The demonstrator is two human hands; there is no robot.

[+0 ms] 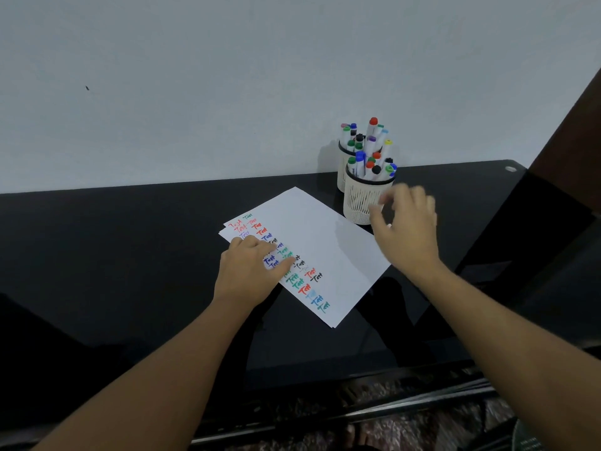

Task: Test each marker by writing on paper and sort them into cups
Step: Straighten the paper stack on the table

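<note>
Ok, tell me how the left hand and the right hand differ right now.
The left hand lies flat on the paper, fingers straight over the written words; the right hand is raised off it, beside the near cup. The left is sharp, the right motion-blurred with loosely curled fingers. Neither holds a marker, as far as shows.

Two cups stand just beyond the paper (312,242): a near cup (361,203) and a far cup (343,164) touching behind it. Both are packed with markers; caps overlap, so an exact count cannot be told, roughly ten in each. The paper is a stack of at least two sheets, judging by its offset edges. Two hands: left (250,271) on the paper, right (406,229) beside it.
</note>
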